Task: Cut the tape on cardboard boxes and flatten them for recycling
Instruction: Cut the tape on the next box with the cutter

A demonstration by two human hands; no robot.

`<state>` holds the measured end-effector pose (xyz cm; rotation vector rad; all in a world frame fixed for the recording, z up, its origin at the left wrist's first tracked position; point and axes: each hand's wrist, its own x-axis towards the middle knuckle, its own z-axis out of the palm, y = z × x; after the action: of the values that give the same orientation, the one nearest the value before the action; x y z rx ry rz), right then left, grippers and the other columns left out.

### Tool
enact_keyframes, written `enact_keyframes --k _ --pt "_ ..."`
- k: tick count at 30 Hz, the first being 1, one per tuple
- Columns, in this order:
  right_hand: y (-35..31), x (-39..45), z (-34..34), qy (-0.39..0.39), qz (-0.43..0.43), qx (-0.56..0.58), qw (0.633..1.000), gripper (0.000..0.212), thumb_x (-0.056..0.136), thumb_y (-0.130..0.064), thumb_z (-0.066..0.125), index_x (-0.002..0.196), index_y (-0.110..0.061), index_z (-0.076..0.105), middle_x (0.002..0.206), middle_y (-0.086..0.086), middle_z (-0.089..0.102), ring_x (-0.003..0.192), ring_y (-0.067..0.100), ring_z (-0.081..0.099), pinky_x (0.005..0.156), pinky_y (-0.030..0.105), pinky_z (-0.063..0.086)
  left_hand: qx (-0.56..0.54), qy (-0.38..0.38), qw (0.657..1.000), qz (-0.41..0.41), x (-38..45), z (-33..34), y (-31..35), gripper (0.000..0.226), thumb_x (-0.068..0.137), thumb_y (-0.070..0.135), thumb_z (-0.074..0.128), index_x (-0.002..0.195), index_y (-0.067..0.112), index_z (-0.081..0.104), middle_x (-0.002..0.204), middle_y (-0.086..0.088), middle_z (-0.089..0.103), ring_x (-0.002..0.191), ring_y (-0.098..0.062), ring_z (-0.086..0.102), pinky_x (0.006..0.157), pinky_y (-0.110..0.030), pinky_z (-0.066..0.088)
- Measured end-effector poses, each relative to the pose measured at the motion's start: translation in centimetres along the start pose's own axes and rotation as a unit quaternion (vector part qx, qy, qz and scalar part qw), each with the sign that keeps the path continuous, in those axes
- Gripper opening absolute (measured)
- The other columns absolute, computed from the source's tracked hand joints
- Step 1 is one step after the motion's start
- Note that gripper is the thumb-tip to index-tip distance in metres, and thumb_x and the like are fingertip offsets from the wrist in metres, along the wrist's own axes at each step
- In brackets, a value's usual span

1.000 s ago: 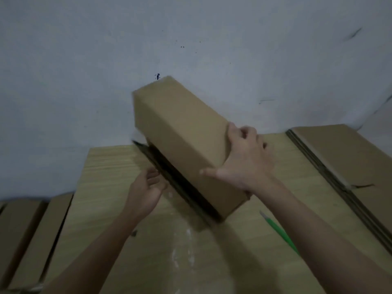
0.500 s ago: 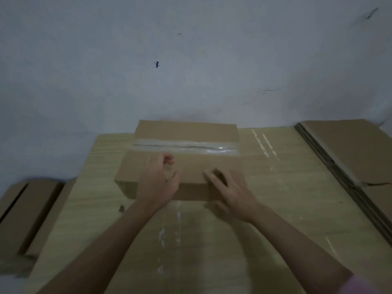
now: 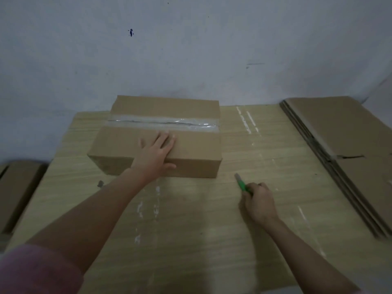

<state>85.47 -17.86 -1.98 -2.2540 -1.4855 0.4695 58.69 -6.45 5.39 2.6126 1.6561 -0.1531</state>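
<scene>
A brown cardboard box [image 3: 191,145] stands flat on the wooden table [image 3: 191,230] near the far wall. A strip of clear tape [image 3: 163,122] runs along the seam across its top. My left hand [image 3: 153,154] rests palm down on the box's near top edge, fingers straight. To the right of the box, low over the table, my right hand [image 3: 257,201] grips a green utility knife [image 3: 241,184]. The knife's tip points away from me, toward the box's right corner.
A stack of flattened cardboard [image 3: 343,149] lies along the table's right side. More cardboard boxes [image 3: 14,192] sit lower down beyond the table's left edge. A pale wall [image 3: 191,49] stands just behind the box. Tape residue streaks the tabletop.
The box was tilted up in both hands, then set flat with the taped seam up. My right hand left the box and took hold of the green knife on the right.
</scene>
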Motion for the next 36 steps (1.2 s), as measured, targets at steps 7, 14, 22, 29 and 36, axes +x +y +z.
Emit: enact_keyframes --k 7,14,22,29,36 --pt "-5.2 3.3 -4.2 0.121 -0.048 0.301 0.945 0.019 0.095 -0.008 0.049 0.105 -0.016 0.063 0.094 0.01 0.059 0.059 0.022 0.063 0.057 0.033 0.052 -0.044 0.015 0.989 0.137 -3.2 0.6 -3.6 0.086 0.085 0.051 0.055 0.15 0.021 0.008 0.158 -0.003 0.008 0.146 -0.021 0.004 0.11 -0.063 0.015" --pt "-13.9 4.6 -5.0 -0.065 -0.068 0.373 0.923 0.024 0.098 -0.008 0.042 0.086 -0.013 0.063 0.073 0.003 0.061 0.04 0.003 0.045 0.04 0.016 0.037 -0.078 0.016 0.963 0.259 -6.9 -0.8 -7.8 0.081 0.078 0.071 0.049 0.147 0.038 0.021 0.153 0.007 0.027 0.142 -0.01 0.02 0.111 -0.047 0.014" --pt "-23.9 6.7 0.0 -0.203 -0.205 0.196 0.937 0.027 0.092 -0.002 0.046 0.105 -0.021 0.06 0.073 0.003 0.06 0.054 0.021 0.058 0.063 0.036 0.05 -0.21 0.135 0.967 -0.052 -3.1 -1.5 -11.1 0.075 0.08 0.064 0.037 0.131 0.012 0.054 0.14 -0.005 0.047 0.132 -0.021 0.039 0.107 -0.022 0.023" --pt "-28.5 8.4 2.7 -0.181 -0.309 0.034 0.933 0.031 0.094 -0.005 0.041 0.117 -0.008 0.062 0.105 0.018 0.064 0.1 0.033 0.057 0.077 0.028 0.039 -0.263 0.089 0.932 -0.234 0.8 -0.3 -12.8 0.065 0.085 0.058 0.054 0.141 0.029 0.039 0.147 0.006 0.04 0.133 -0.017 0.038 0.108 -0.044 0.031" --pt "-29.4 9.3 4.8 -0.18 -0.312 -0.05 0.932 0.042 0.089 -0.024 0.034 0.12 -0.021 0.062 0.119 0.012 0.063 0.11 0.035 0.054 0.094 0.043 0.044 -0.214 0.12 0.94 -0.237 1.0 0.5 -12.4 0.063 0.085 0.065 0.045 0.14 0.034 0.037 0.142 0.012 0.043 0.128 -0.014 0.04 0.099 -0.033 0.028"
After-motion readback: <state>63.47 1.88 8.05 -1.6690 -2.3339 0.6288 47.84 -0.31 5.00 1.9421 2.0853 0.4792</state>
